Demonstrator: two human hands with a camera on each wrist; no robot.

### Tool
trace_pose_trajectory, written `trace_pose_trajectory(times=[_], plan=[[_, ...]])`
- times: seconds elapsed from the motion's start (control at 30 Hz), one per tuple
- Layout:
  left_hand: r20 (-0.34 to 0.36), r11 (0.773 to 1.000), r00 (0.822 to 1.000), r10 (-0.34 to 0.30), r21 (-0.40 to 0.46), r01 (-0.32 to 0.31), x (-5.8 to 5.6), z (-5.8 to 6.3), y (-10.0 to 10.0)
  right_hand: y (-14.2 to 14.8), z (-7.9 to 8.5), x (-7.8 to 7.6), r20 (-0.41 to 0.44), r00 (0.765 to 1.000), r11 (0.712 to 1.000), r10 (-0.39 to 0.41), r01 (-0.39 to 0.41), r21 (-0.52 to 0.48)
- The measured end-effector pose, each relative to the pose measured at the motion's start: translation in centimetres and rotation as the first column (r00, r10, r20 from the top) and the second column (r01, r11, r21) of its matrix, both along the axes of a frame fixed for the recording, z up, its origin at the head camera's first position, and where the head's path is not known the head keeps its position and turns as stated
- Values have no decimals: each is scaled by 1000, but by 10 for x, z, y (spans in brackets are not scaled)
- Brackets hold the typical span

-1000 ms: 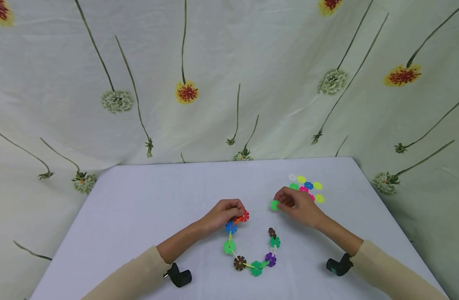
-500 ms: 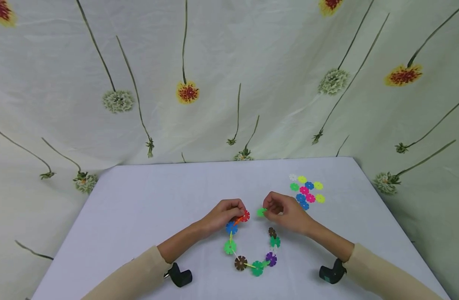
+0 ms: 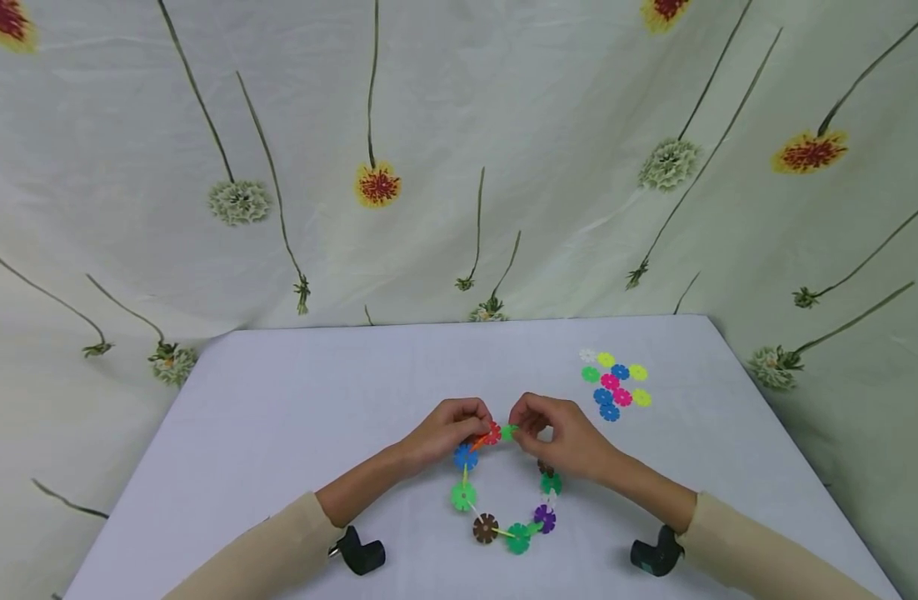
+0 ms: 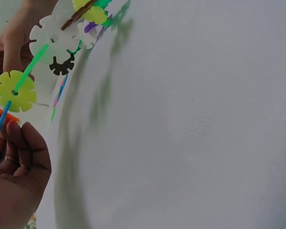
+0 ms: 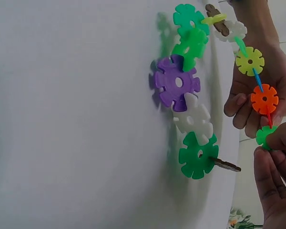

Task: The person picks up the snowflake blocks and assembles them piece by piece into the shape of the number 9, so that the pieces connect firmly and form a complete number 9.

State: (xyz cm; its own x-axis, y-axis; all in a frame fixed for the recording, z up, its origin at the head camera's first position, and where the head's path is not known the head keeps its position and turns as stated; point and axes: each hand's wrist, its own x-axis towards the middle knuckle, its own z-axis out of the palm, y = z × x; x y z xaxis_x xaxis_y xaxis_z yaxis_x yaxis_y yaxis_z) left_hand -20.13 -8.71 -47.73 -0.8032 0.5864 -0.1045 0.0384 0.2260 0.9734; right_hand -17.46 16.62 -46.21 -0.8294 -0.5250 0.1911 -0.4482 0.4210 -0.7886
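A chain of notched plastic snowflake discs curves in a loop on the white table (image 3: pixel 316 392). My left hand (image 3: pixel 447 429) pinches the chain by its red disc (image 3: pixel 492 434) at the upper left end. Between thumb and fingers, my right hand (image 3: pixel 567 433) holds a light green disc (image 5: pixel 264 136), its edge right at the red disc's edge. Below come an orange disc (image 5: pixel 264 99), a yellow-green disc (image 5: pixel 250 61) and others. The far end, with a dark green disc (image 5: pixel 198 156) and a brown disc (image 5: pixel 227 165), lies under the right hand, partly covered by it in the head view.
Several loose discs, among them a pink disc (image 3: pixel 622 397), a blue disc (image 3: pixel 610 412) and a yellow disc (image 3: pixel 641 397), lie at the back right. Black wrist cameras hang beneath both sleeves, near the tabletop. A flower-printed cloth (image 3: pixel 429 250) hangs behind the table.
My right hand has carried the light green disc leftward and nearer, from beside the loose discs to the red disc. My left hand has stayed in place, gripping the chain.
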Motion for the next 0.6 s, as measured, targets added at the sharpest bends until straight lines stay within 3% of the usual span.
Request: trace_pose_trajectory(times=[0.23,0.6], plan=[[1,999,999,-48,-17,48,-2,-4,-4,-3,1,5,-102,995,998,20,-14,58],[-7,994,995,-95,-56,95,-3,4,-1,-4,-1,11,-185,983,996,14,1,84]])
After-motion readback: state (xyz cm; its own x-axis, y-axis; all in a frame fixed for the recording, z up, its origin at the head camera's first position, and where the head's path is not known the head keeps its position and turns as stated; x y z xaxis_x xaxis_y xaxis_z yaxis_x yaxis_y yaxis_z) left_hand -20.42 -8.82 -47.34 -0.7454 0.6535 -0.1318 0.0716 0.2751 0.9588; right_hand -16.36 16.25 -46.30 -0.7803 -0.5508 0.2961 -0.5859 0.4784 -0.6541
